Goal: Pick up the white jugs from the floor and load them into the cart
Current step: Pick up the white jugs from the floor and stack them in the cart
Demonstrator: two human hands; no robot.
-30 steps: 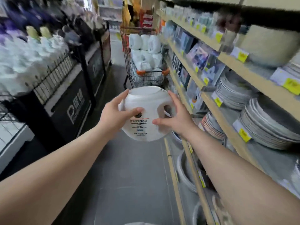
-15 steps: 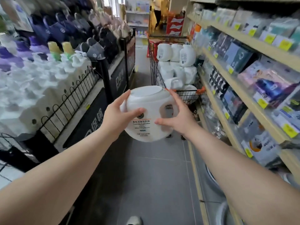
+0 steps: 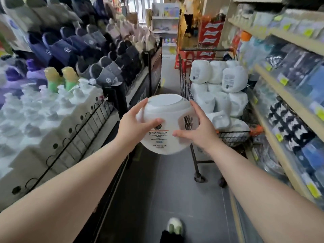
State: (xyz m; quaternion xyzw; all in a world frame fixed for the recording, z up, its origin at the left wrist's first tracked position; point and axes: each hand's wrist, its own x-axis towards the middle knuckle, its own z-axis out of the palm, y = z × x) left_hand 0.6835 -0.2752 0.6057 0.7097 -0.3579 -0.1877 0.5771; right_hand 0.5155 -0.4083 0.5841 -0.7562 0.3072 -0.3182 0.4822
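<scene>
As the left hand and right hand curl their fingers around the smooth white jug, it looks stiff, probably heavy and slippery.

Bare left hand, bare right hand, bare forearms, white shoe with pale green toe, dark trouser leg
</scene>
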